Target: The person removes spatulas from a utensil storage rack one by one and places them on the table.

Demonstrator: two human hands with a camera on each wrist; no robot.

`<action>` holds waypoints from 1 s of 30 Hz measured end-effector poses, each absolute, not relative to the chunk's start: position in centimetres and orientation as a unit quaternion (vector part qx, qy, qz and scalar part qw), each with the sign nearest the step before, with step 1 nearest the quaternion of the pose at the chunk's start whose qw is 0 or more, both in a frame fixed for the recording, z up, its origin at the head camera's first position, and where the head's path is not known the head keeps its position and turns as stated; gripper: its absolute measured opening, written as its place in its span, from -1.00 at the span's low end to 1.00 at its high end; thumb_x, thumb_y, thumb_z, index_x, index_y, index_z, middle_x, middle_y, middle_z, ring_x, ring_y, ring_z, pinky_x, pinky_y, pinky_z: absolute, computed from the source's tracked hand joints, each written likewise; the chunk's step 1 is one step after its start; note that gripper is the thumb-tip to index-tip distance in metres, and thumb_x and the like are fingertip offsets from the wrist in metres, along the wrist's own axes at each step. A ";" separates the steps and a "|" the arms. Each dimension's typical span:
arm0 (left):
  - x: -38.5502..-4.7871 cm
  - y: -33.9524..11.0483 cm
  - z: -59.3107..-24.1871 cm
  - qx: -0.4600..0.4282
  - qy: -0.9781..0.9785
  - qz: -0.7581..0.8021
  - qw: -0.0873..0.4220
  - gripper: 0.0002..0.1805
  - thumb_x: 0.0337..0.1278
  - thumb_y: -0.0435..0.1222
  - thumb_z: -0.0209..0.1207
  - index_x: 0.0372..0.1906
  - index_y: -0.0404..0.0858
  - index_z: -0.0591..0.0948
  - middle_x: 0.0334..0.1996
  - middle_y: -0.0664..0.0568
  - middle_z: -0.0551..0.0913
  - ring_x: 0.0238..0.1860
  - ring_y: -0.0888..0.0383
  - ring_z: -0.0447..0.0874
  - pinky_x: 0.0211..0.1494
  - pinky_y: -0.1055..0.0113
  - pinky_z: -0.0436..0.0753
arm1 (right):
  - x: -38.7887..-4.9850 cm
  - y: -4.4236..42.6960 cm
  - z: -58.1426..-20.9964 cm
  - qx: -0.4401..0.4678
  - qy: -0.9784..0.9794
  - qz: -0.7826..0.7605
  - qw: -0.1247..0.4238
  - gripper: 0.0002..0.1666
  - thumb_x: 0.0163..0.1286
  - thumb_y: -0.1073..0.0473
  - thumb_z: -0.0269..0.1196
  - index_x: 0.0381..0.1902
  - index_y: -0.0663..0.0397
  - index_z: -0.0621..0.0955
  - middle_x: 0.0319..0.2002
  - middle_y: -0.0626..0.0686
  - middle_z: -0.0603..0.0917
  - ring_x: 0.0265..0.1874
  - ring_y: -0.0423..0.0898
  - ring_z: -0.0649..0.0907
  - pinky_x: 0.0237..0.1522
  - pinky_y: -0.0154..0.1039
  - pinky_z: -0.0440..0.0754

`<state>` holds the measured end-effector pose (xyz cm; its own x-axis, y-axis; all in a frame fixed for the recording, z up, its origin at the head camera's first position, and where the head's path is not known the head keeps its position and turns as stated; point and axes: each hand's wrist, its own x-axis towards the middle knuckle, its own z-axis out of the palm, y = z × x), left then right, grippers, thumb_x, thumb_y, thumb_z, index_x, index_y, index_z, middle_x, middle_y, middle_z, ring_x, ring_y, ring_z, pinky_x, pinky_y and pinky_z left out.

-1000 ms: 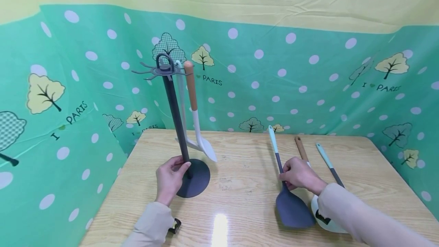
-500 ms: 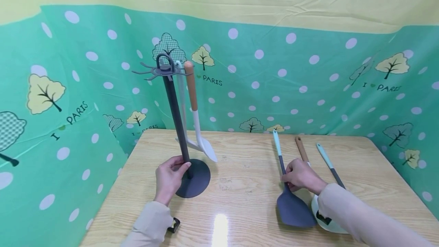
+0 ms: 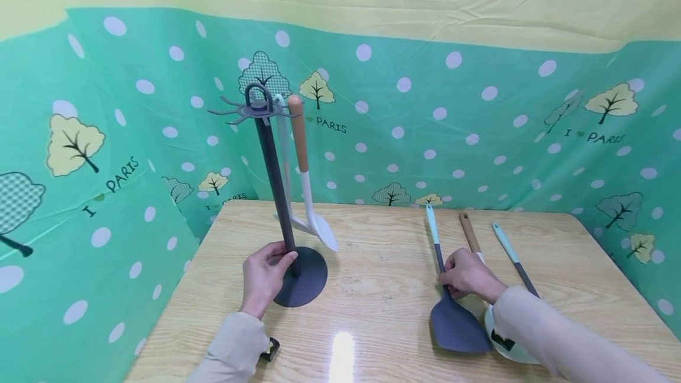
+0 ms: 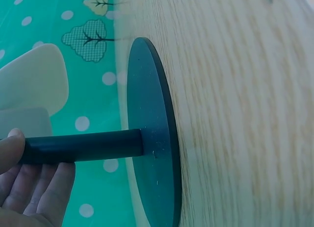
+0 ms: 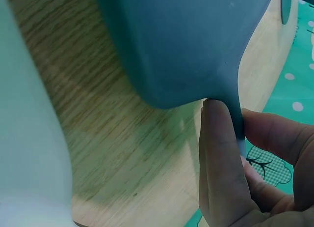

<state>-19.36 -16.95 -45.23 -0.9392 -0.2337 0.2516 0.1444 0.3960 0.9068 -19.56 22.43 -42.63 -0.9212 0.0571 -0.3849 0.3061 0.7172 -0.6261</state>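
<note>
My left hand (image 3: pixel 266 273) grips the black pole of a utensil stand (image 3: pixel 275 185) just above its round base; thumb and fingers wrap the pole in the left wrist view. Two utensils hang from the stand's hooks: a white one with a brown handle (image 3: pixel 299 135) and a pale one (image 3: pixel 284 152) partly behind the pole. At the right, my right hand (image 3: pixel 468 275) pinches the neck of a dark turner (image 3: pixel 459 327) with a mint handle. Its wide blade (image 5: pixel 186 45) is seen close in the right wrist view, above the wooden surface.
Right of the turner lie a white utensil with a brown handle (image 3: pixel 468 232) and one with a mint handle (image 3: pixel 505 243); my sleeve hides parts of both. The wooden table (image 3: pixel 372 288) meets a green dotted cloth (image 3: pixel 383 105) at the back and sides.
The turner and my right hand have shifted slightly right, and the turner's handle end sits lower in view. My left hand keeps its grip on the stand's pole.
</note>
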 end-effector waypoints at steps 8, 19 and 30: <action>-19.3 -16.9 -45.2 0.024 -0.817 -0.549 0.175 -0.79 0.00 -0.34 0.39 -0.20 -0.24 0.72 -0.28 -0.04 0.73 -0.26 0.08 0.73 -0.21 0.35 0.68 | -19.6 22.5 -43.0 0.107 0.910 -0.361 0.172 -0.74 0.14 0.36 0.35 -0.61 0.19 0.48 -0.63 0.13 0.57 -0.65 -0.08 0.61 -0.55 -0.21 0.69; -19.3 -16.9 -45.2 0.029 -0.822 -0.542 0.175 -0.79 0.00 -0.33 0.39 -0.19 -0.23 0.72 -0.27 -0.04 0.73 -0.25 0.08 0.73 -0.18 0.29 0.69 | -19.5 22.1 -43.6 0.100 0.917 -0.345 0.171 -0.77 0.12 0.39 0.33 -0.60 0.21 0.48 -0.62 0.13 0.57 -0.66 -0.08 0.63 -0.57 -0.25 0.68; -19.3 -16.8 -45.2 0.022 -0.821 -0.539 0.186 -0.79 -0.01 -0.34 0.39 -0.20 -0.24 0.72 -0.29 -0.02 0.74 -0.27 0.09 0.73 -0.18 0.33 0.68 | -19.4 21.9 -43.9 0.089 0.928 -0.322 0.168 -0.76 0.09 0.39 0.36 -0.59 0.21 0.48 -0.64 0.13 0.58 -0.72 -0.09 0.64 -0.61 -0.26 0.66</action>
<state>-19.29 -16.77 -45.24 -0.9298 -0.2371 0.2815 0.1641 0.4176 0.8937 -19.42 21.86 -43.92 -0.9281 0.0569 -0.3679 0.2725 0.7772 -0.5672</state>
